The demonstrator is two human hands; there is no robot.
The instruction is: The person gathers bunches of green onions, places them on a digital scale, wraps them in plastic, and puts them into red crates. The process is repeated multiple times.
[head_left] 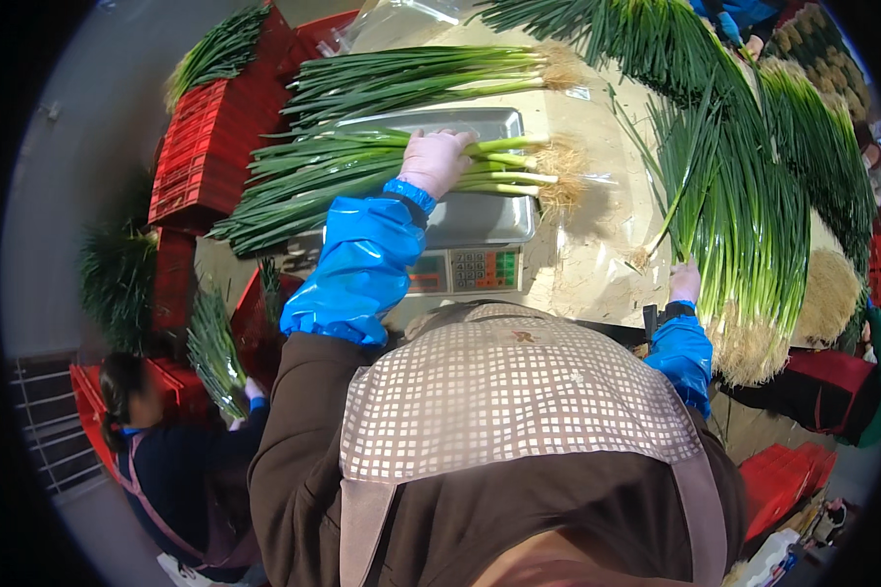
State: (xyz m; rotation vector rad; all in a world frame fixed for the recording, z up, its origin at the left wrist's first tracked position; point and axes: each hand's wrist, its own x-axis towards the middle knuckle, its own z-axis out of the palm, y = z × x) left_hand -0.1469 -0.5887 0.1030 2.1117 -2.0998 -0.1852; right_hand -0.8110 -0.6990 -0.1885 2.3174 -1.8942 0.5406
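Nearest is the wearer's checked apron (519, 391), over a brown top. Just beyond its right edge, the right hand (686, 282), in a pale glove and blue oversleeve, touches the edge of a large heap of green onions (744, 215); its fingers are partly hidden, so I cannot tell whether it grips. Ahead of the apron, a scale's keypad (485, 269) faces the wearer, with the metal tray (480, 230) behind it. On that tray lies a bundle of green onions (509, 161), roots to the right, leaves overhanging to the left; the left hand (436, 161) grasps it from above. The cream worktop (597, 259) is strewn with plant scraps. Beyond the tray, a second bundle (431, 83) lies roughly parallel. To the left stand stacked red crates (206, 147), with a co-worker (186, 470) holding onions below them, before a grey wall (54, 215). At the far right corner, another worker's hand (754, 46) shows near the heaped leaves.
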